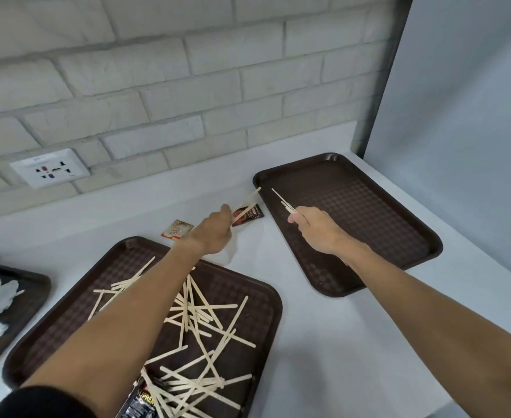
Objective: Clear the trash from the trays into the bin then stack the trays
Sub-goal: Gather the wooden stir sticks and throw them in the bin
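On a white counter (323, 342) below a white brick wall, three brown plastic trays lie apart. Both bare forearms stretch forward from the bottom of the view.

The left hand (215, 233) reaches past the middle tray (55, 327), knuckles up, fingers curled and pinching a wooden stir stick (249, 197) that points up and to the right. It is at a dark sachet (248, 214) lying on the counter; I cannot tell whether it touches it. A red-and-white sachet (177, 230) lies just left of the wrist.

The right hand (317, 227) hovers over the near-left edge of the right tray (368, 212), fingers curled round a few sticks (282, 200) pointing up and left.

Loose sticks (200, 315) lie criss-crossed on the middle tray, with a black packet (141, 399) at its near end. The left tray (34, 297) holds crumpled white material.
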Tool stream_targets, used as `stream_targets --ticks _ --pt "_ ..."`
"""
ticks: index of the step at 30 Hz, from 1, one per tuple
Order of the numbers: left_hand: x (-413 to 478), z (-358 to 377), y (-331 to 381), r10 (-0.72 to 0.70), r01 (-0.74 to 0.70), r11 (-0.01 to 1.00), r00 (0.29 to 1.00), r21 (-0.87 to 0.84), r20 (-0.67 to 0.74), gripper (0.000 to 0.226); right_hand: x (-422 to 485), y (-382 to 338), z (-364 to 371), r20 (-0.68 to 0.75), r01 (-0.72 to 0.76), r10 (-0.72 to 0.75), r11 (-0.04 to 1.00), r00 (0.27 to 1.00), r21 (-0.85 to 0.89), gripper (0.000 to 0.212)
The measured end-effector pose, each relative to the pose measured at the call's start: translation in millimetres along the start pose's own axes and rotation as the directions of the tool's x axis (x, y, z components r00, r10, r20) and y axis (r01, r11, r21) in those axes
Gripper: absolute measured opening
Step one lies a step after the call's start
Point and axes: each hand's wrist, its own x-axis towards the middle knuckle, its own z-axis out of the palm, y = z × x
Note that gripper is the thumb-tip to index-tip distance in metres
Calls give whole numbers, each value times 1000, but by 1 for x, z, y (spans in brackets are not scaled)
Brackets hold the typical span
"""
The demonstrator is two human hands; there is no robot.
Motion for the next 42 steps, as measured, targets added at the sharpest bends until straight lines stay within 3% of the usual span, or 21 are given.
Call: stream_targets --ticks 3,8,11,17,24,28,32,35,37,42 --pt "-15 7 25 59 -63 985 998 -164 -24 5 -20 8 -9 -63 -11 15 998 998 64 29" --pt "-40 29 89 117 -120 929 993 -350 -29 51 -72 41 -31 -135 -43 65 986 989 162 32" --pt "-51 50 136 140 -143 906 989 -398 -36 43 -112 72 -44 -127 -120 157 957 979 264 27" --pt "-98 106 237 207 -171 861 978 -479 23 32 -218 138 -62 -243 -137 254 900 936 413 28" --pt "-179 193 327 277 -166 810 954 -562 118 33 -347 203 -47 -400 -195 426 843 811 502 23" --pt "-213 261 345 305 -122 840 912 -528 275 30 -412 255 -8 -296 -404 598 757 745 513 24" --pt "-216 345 330 208 6 919 843 -395 496 31 -453 316 50 33 -704 780 544 625 456 34" --pt "-206 412 317 132 58 956 787 -286 602 35 -462 362 98 225 -831 829 412 512 374 22" --pt "-194 458 307 84 82 972 754 -220 652 30 -458 392 131 261 -861 838 389 478 329 19" --pt "-159 560 285 31 97 985 720 -145 693 23 -429 458 199 248 -853 828 429 503 296 22"
